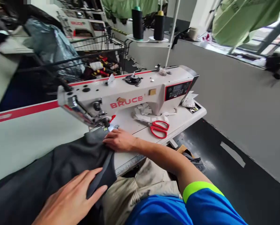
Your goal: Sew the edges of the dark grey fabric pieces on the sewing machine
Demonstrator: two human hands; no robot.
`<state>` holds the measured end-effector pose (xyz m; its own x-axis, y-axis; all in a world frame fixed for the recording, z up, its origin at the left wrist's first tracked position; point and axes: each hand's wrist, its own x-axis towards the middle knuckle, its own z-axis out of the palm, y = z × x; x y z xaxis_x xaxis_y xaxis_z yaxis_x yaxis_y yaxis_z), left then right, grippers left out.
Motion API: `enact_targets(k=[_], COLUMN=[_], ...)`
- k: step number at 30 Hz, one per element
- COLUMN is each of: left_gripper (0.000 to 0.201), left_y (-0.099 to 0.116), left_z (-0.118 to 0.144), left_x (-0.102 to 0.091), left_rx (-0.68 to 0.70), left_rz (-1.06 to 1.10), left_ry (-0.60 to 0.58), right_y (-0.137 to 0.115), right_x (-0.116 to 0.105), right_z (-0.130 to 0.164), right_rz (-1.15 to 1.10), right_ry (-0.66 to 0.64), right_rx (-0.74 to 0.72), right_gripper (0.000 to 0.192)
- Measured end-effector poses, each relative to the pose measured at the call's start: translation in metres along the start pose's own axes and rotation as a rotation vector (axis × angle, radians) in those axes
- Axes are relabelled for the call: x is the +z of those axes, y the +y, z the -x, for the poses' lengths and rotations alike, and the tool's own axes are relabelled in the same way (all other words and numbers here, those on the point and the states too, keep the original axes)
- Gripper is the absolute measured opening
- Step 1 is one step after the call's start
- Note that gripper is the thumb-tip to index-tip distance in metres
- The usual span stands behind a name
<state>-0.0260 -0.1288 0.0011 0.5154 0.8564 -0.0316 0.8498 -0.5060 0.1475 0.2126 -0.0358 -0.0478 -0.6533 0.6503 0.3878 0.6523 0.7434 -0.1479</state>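
Hands (69, 195) (119, 140) on cloth (67, 159), lengthwise leftward

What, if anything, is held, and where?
Dark fabric, by its folded edge, loosely in the left grip; right grip rests on it, any pinch unclear.

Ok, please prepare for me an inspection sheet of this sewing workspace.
Surface: white table, bearing the sewing machine.
Job's things: dark cloth, one end at the machine's needle end; needle tip not distinguishable.
Clutter: red-handled scissors and white scraps on the table.
Hands: right hand on the cloth near the needle end; left hand at a folded cloth edge, thumb apart from fingers.
Cables: nothing clearly seen.
Surroundings: black thread spools behind; grey wall at right.
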Motion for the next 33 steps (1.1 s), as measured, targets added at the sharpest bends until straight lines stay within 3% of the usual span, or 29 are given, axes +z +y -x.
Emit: enact_targets(k=[3,5,7,9,13,17,25,28,33], left_gripper=[0.053,0.048,0.038,0.031,0.021,0.026,0.022,0.039,0.032], left_y=[0.025,0.03,0.031,0.029,0.023,0.014,-0.009,-0.016,-0.035], left_z=[0.026,0.034,0.038,0.04,0.036,0.028,0.015,0.014,0.006], left_x=[0.008,0.013,0.016,0.013,-0.004,-0.018,0.0,0.008,0.01], left_rx=[-0.018,-0.052,-0.092,-0.138,-0.216,-0.28,-0.28,-0.26,-0.263], left_rz=[-0.027,-0.031,-0.019,-0.017,-0.074,-0.111,-0.054,-0.113,-0.133], left_ry=[-0.019,-0.015,-0.023,-0.023,0.041,0.134,0.25,0.198,0.145], right_y=[-0.008,-0.023,-0.048,-0.079,-0.139,-0.167,-0.163,-0.161,-0.158], right_x=[-0.007,-0.014,-0.02,-0.02,0.006,0.03,0.007,0.001,-0.01], right_z=[0.006,0.016,0.034,0.057,0.102,0.114,0.06,0.044,0.03], right_rz=[-0.124,-0.267,-0.395,-0.483,-0.526,-0.471,-0.005,0.045,0.102], right_ry=[0.094,0.237,0.417,0.465,0.347,0.286,0.02,-0.028,-0.241], right_rx=[0.071,0.16,0.282,0.275,0.184,0.259,-0.17,-0.224,-0.231], right_gripper=[0.019,0.019,0.022,0.021,0.019,0.023,0.018,0.013,0.009])
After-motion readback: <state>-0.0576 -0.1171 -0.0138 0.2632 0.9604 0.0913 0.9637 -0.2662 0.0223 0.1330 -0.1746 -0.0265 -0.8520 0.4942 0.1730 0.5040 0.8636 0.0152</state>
